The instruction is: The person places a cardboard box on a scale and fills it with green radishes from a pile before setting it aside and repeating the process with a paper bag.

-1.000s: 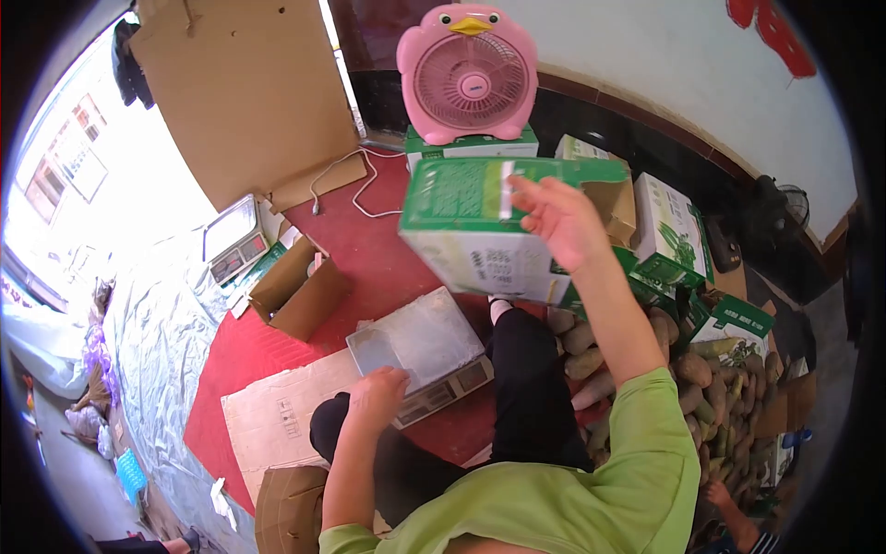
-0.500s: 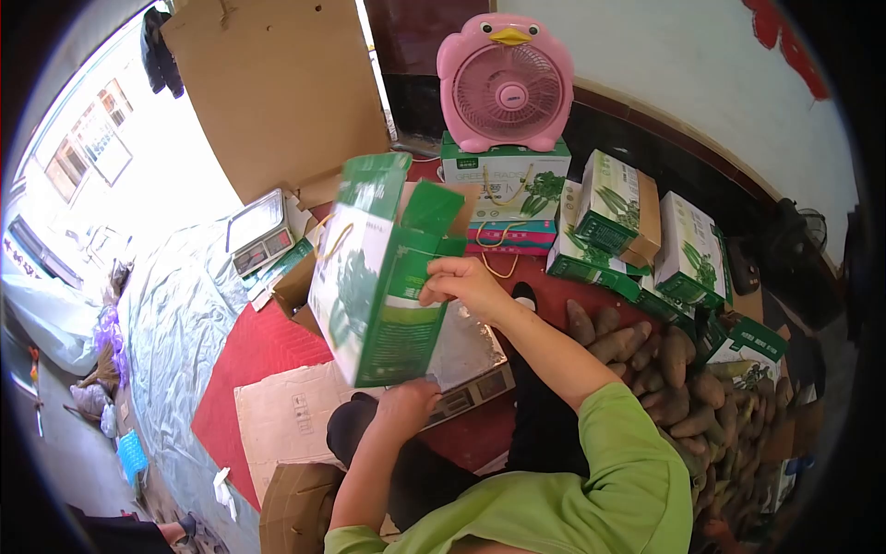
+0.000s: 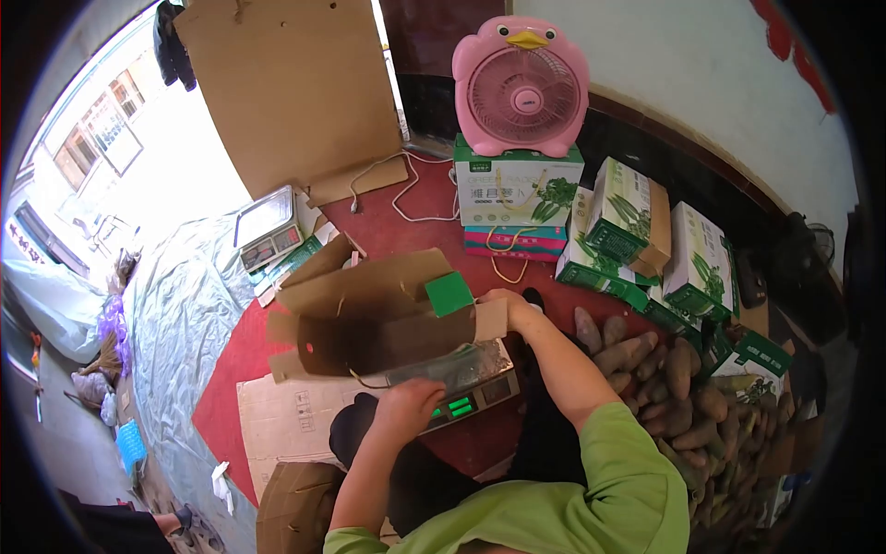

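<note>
The carton (image 3: 378, 346) lies between your two grips, its long axis running left to right and its mouth turned up towards you. It sits over the scale (image 3: 498, 391), whose lit green digits (image 3: 460, 405) show along the near edge. The carton's left end reaches past the scale, above the cardboard sheet (image 3: 277, 415) on the red floor covering (image 3: 217, 397); whether its base rests fully on the scale, you cannot tell from this view. Your right grip (image 3: 510, 312) has hold of the carton's right end, by the brown flap (image 3: 492, 319), with the fingers partly hidden; that forearm slants up and leftward from the elbow. Your left grip (image 3: 410, 404) is at the near long side, just by the scale's near edge, knuckles up and fingers curled; you cannot tell whether it pinches the carton or only touches it. The left forearm rises slightly rightward, elbow low and close to you
</note>
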The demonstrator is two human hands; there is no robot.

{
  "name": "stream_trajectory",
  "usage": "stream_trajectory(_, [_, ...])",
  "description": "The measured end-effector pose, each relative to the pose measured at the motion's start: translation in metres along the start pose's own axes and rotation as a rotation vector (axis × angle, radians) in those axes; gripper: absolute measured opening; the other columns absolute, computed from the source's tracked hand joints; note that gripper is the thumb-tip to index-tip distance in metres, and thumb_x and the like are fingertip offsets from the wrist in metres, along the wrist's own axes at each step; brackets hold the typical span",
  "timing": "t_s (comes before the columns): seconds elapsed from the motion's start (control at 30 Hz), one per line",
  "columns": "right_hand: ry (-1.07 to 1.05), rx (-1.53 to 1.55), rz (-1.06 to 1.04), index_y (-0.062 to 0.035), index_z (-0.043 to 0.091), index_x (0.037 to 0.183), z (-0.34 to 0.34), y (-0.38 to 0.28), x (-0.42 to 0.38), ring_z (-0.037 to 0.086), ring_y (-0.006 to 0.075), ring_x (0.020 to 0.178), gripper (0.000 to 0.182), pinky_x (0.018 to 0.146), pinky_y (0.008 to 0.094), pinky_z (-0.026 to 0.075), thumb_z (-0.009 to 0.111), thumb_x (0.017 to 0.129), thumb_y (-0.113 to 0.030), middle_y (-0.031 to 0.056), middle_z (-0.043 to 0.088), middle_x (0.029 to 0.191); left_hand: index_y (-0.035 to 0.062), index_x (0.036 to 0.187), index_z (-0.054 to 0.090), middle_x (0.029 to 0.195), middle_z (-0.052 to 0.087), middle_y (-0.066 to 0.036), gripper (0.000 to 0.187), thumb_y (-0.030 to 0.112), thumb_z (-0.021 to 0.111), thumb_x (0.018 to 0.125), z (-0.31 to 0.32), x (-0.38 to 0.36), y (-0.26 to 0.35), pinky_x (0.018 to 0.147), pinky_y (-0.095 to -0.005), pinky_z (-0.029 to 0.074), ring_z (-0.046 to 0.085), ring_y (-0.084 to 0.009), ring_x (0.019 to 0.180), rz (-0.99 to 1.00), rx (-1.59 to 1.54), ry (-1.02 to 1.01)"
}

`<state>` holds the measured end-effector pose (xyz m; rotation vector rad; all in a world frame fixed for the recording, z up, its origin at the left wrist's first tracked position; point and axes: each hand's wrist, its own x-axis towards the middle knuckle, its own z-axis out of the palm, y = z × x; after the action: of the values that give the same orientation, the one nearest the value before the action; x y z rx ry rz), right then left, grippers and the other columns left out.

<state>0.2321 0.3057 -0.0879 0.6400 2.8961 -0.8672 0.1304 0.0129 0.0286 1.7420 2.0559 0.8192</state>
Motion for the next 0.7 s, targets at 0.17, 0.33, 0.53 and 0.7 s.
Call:
stream_trajectory(0.17, [-0.013,0.355,0.124,-0.0122,0.071,0.095,-0.006,0.01,0.0,0.064,0.0348,0.088,0.035,0.078,0.0423,0.05,0.061,0.076,-0.041,0.0167,0.067,0.095,0.0061,0.092,0.067,0.084,0.063,-0.011,0.014,0.003,0.065,0.078,-0.021,-0.003,0.014,0.067,-0.0363,0.05,0.062,-0.0299,0.077,0.073,-0.036,0.253])
stream_trajectory(0.33, [-0.11,0.05,-0.02,-0.0058,0.071,0.089,-0.005,0.021,0.003,0.067,0.027,0.08,0.02,0.072,0.034,0.051,0.063,0.079,-0.021,0.013,0.07,0.087,0.0047,0.111,0.061,0.103,0.061,-0.014,0.041,0.006,0.072,0.071,-0.066,0.008,0.032,0.085,-0.0391,0.045,0.058,-0.0315,0.098,0.046,0.128,0.385])
stream_trajectory(0.53, [-0.145,-0.106,-0.131,-0.0126,0.071,0.093,0.023,0.072,0.026,0.064,0.0331,0.09,0.026,0.077,0.0385,0.052,0.06,0.079,-0.031,0.0112,0.068,0.097,0.0087,0.125,0.053,0.106,0.06,-0.011,0.064,0.015,0.078,0.067,-0.074,0.028,0.005,0.096,-0.044,0.037,0.056,-0.0311,0.104,-0.036,0.426,0.204])
stream_trajectory(0.7, [-0.071,0.793,0.102,-0.0134,0.071,0.097,0.09,0.171,0.057,0.064,0.0322,0.089,0.029,0.076,0.038,0.051,0.063,0.078,-0.034,0.0117,0.068,0.098,0.0126,0.117,0.06,0.099,0.061,-0.009,0.056,0.018,0.079,0.065,-0.085,0.042,-0.011,0.087,-0.0435,0.043,0.059,-0.0279,0.099,-0.311,0.42,0.056])
